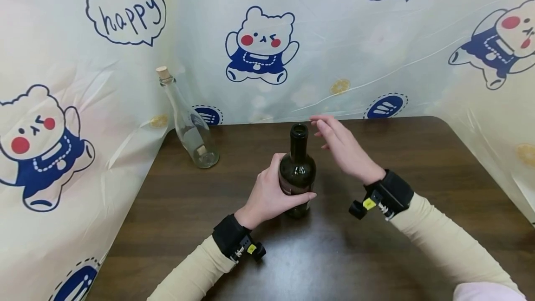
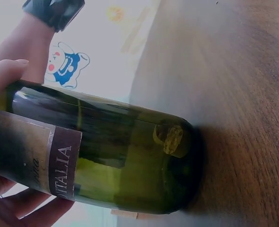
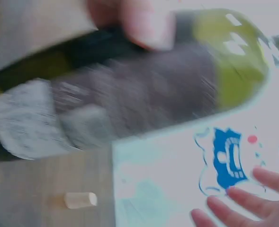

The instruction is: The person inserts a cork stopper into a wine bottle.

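My left hand (image 1: 271, 194) grips a dark green wine bottle (image 1: 298, 171) round its body, thumb in front. The bottle stands upright on the table, its mouth uncovered. Its paper label (image 2: 63, 163) shows up close in the left wrist view. Through the green glass near the base, a cork-like lump (image 2: 170, 139) is visible. To the right of the bottle's neck, my right hand (image 1: 344, 147) is raised with its fingers extended, apart from the glass and holding nothing. A pale cork (image 3: 81, 200) lies on the table in the right wrist view; the head view does not show it.
At the back left stands a clear glass bottle (image 1: 190, 122) with a cork stopper (image 1: 164, 73) in its neck and a small cork-like piece inside. Printed curtains (image 1: 326, 27) enclose the back and sides of the brown wooden table (image 1: 179, 208).
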Motion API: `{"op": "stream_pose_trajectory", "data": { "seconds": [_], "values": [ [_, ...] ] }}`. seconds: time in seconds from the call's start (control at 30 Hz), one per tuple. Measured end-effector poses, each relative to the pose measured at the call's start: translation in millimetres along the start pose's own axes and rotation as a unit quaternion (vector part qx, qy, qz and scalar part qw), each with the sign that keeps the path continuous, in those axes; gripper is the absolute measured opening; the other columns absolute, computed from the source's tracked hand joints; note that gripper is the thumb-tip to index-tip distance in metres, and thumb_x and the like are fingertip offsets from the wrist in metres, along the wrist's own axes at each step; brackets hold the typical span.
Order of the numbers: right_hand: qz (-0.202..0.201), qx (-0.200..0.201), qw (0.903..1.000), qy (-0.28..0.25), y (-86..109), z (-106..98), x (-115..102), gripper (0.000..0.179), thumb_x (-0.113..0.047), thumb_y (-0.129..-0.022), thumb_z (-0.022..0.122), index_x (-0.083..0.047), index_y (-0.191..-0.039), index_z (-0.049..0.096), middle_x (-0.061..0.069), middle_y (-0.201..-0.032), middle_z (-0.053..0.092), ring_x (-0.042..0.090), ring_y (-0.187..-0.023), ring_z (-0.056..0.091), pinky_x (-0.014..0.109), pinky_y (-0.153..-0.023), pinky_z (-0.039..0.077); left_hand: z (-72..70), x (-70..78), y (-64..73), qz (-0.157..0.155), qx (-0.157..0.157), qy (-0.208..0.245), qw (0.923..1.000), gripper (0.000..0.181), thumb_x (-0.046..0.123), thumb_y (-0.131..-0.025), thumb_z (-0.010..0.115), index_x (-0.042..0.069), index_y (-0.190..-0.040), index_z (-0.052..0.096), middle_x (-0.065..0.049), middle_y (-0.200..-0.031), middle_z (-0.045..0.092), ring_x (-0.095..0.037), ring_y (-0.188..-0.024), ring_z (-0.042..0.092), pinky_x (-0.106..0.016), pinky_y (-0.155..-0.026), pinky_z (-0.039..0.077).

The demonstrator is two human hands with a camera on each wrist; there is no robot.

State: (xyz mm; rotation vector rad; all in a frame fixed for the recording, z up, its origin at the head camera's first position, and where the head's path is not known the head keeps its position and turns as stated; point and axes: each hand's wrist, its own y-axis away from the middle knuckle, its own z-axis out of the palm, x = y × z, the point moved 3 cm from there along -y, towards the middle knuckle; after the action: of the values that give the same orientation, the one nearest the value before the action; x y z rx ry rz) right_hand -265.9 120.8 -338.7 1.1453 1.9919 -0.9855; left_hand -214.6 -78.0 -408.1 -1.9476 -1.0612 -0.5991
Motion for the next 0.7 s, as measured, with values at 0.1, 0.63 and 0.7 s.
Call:
{"op": "stream_pose_trajectory", "data": {
  "seconds": [0.1, 0.63, 0.7],
  "values": [
    [0.050, -0.014, 0.9985, 0.016, -12.8, -7, 9, 0.068, -0.059, -0.104, 0.036, -0.014, -0.154, 0.045, 0.011, -0.153, 0.049, 0.031, -0.134, 0.051, 0.055, -0.102, 0.048, -0.1, 0.1, 1.1, -0.007, -0.005, -0.004, 1.0000, 0.088, 0.063, -0.071, 0.081, 0.022, -0.140, 0.044, 0.010, -0.117, 0.069, -0.001, -0.096, 0.067, -0.031, -0.080, 0.057],
    [0.046, -0.105, 0.9853, 0.127, -46.6, 29, 77, 0.072, -0.028, -0.089, 0.078, -0.002, -0.150, 0.050, 0.025, -0.150, 0.048, 0.045, -0.128, 0.055, 0.057, -0.101, 0.049, 1.1, 0.6, 1.5, 0.000, -0.004, -0.010, 0.9999, 0.087, 0.057, -0.071, 0.085, 0.019, -0.139, 0.044, 0.006, -0.115, 0.068, -0.007, -0.095, 0.068, -0.036, -0.078, 0.058],
    [0.035, -0.114, 0.9833, 0.137, -48.8, 36, 85, 0.068, -0.025, -0.086, 0.079, -0.003, -0.146, 0.054, 0.026, -0.146, 0.051, 0.044, -0.123, 0.057, 0.057, -0.099, 0.050, 0.9, 0.5, 1.2, -0.001, -0.005, -0.009, 0.9999, 0.087, 0.059, -0.072, 0.084, 0.019, -0.138, 0.044, 0.006, -0.113, 0.068, -0.007, -0.092, 0.068, -0.035, -0.077, 0.057]
  ]
}}
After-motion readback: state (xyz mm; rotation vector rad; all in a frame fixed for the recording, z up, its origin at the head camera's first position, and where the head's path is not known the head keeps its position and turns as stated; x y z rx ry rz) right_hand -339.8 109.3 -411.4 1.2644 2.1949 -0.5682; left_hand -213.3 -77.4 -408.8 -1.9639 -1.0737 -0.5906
